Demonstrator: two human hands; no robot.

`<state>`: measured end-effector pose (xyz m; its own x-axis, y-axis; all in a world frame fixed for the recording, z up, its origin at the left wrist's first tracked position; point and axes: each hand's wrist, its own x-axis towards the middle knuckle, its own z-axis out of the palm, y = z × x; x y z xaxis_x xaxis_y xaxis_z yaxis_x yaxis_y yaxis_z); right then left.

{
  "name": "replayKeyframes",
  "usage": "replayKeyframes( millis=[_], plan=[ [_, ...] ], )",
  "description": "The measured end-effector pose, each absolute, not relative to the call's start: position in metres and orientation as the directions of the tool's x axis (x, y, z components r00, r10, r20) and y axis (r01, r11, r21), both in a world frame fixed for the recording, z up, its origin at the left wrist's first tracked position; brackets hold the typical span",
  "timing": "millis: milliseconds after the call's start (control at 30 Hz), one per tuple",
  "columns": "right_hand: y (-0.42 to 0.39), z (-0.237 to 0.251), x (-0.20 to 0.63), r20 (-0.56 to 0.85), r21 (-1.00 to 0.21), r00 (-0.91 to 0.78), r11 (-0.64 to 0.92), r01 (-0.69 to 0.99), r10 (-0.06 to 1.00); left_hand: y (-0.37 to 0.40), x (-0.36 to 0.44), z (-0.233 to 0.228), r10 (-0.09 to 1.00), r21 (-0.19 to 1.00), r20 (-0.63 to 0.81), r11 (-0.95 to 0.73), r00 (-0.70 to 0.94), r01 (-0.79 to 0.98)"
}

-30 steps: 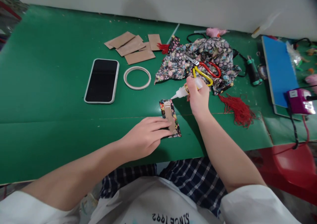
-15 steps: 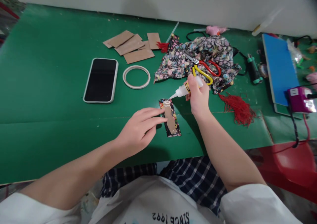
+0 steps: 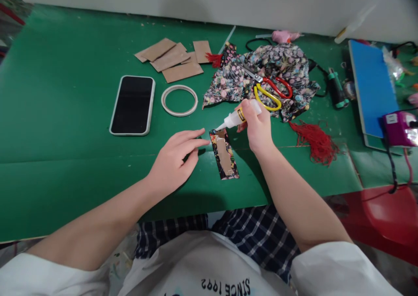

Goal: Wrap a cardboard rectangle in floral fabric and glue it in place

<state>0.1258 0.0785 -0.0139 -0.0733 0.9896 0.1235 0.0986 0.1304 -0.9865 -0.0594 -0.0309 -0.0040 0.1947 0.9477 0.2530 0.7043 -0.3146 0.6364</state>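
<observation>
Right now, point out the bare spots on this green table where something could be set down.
Bare: the wide stretch left of the phone, and the front strip under the left hand. Crowded: the far right, with fabric, scissors, tassel and blue board. The right hand holds glue over the strip.

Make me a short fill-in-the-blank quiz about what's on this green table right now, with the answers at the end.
1. The right hand holds a ____ bottle over the fabric-wrapped card.
2. The scissors lie on the floral ____.
3. The tape ring lies just right of the ____.
4. The left hand is ____ of the card.

Answers: glue; fabric; phone; left
</observation>
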Motion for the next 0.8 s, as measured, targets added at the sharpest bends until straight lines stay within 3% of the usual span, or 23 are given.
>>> replayKeyframes(
  millis=[267,433,800],
  plan=[
    [0.0748,-0.0123,0.1223,0.089,-0.989,-0.159,0.106,0.104,0.983,-0.0283,-0.0622,-0.0066,0.954,0.614,0.26,-0.283,0.15,0.737],
    [0.0727,-0.0118,0.1216,0.126,-0.968,-0.202,0.165,0.19,0.971,-0.0282,-0.0622,-0.0081,0.951,0.597,0.267,-0.288,0.153,0.749],
    [0.0713,-0.0125,0.1214,0.143,-0.942,-0.217,0.2,0.27,0.966,-0.0266,-0.0594,-0.0116,0.901,0.536,0.24,-0.434,0.362,0.725]
  ],
)
